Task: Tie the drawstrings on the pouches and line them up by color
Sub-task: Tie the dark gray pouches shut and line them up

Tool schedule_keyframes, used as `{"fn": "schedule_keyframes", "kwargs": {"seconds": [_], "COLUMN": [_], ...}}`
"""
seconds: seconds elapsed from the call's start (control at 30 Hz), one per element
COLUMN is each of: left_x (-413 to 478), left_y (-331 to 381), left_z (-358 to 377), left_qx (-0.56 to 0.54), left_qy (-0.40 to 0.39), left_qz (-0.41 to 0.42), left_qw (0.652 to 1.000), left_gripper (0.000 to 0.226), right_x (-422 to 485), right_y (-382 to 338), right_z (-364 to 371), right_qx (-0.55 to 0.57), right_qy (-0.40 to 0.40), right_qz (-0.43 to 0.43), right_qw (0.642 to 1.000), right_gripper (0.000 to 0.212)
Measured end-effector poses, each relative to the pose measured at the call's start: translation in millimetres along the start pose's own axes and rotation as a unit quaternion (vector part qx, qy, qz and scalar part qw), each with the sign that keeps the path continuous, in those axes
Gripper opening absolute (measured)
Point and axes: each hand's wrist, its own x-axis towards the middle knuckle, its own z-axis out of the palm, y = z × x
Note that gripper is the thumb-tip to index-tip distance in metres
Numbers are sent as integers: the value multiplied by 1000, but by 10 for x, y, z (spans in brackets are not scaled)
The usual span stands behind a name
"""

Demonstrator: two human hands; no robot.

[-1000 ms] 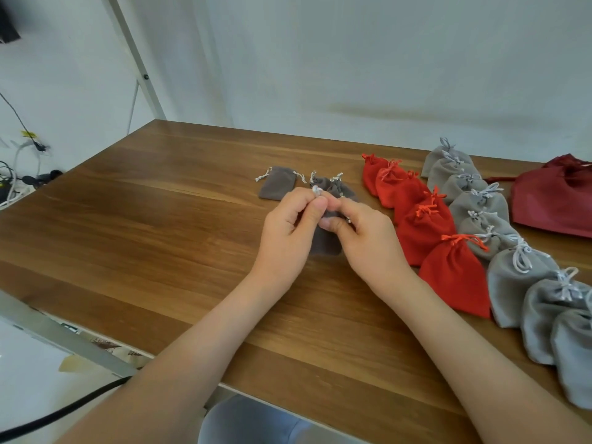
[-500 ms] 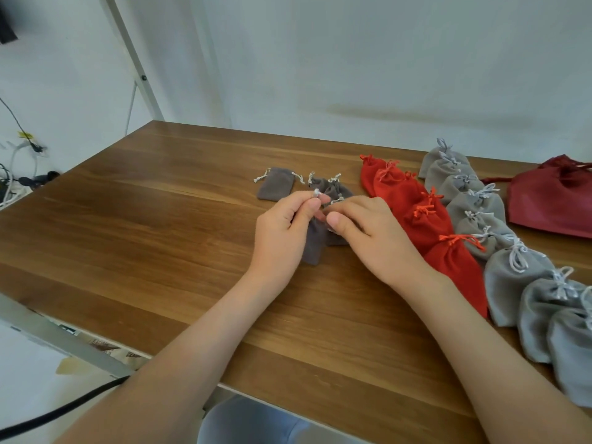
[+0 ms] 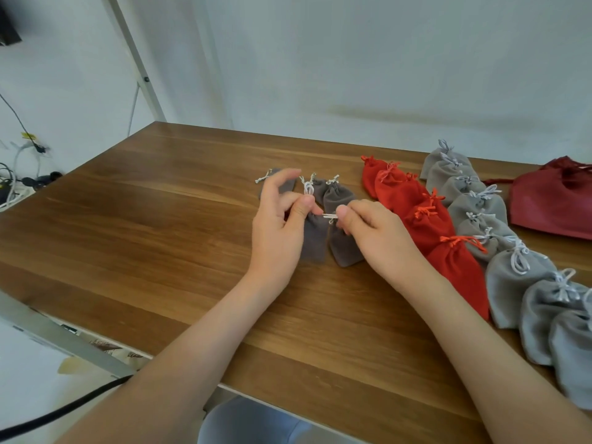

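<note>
Just left of the row of red pouches point(image 3: 426, 219), on the wooden surface point(image 3: 160, 238), both hands meet over a small cluster of dark grey pouches. The left hand point(image 3: 277, 232) and the right hand point(image 3: 381, 235) each have their grip clamped on the same white drawstring point(image 3: 328, 215). Thumb and forefinger of each hand pinch it, and a short length runs taut and level between the two thumbs. A loop of the cord stands up above the left thumb. The left hand's other fingers are spread and lifted, while the right hand's are curled under.

Directly below the pinch lie two slim pouches point(image 3: 315, 241) of dark grey velvety cloth, side by side and touching, bottoms toward the person. The taut cord sits at their mouths; I cannot tell which of the two it belongs to. Two more dark pouches point(image 3: 338, 195) lie just behind them, nearer the far end of the red row, with their white cord ends loose. Another flat pouch point(image 3: 286, 184) shows partly behind the left fingers, farthest from the red row.

The red pouches overlap in a slanting line, each closed with a red bow. Touching that line on its other side runs a row of light grey pouches point(image 3: 512, 270) with white bows. A dark red bag point(image 3: 551, 203) lies beyond them.
</note>
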Motion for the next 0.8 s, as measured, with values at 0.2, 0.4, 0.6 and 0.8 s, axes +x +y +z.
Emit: {"fn": "schedule_keyframes", "kwargs": {"seconds": [0.2, 0.4, 0.6, 0.8], "left_x": [-24, -25, -18, 16], "left_y": [-8, -27, -41, -92], "left_z": [25, 37, 61, 26], "left_qx": [41, 105, 118, 90], "left_qy": [27, 3, 5, -48], "left_qz": [-18, -7, -17, -54], "left_qw": [999, 994, 993, 993], "left_gripper": [9, 10, 5, 10], "right_x": [-4, -8, -19, -16], "right_y": [-71, -99, -14, 66], "right_z": [34, 38, 153, 227], "right_qx": [208, 332, 86, -18], "right_qy": [35, 16, 53, 109], "right_qz": [78, 112, -40, -152], "right_qw": [974, 936, 994, 982], "right_gripper": [26, 17, 27, 11]}}
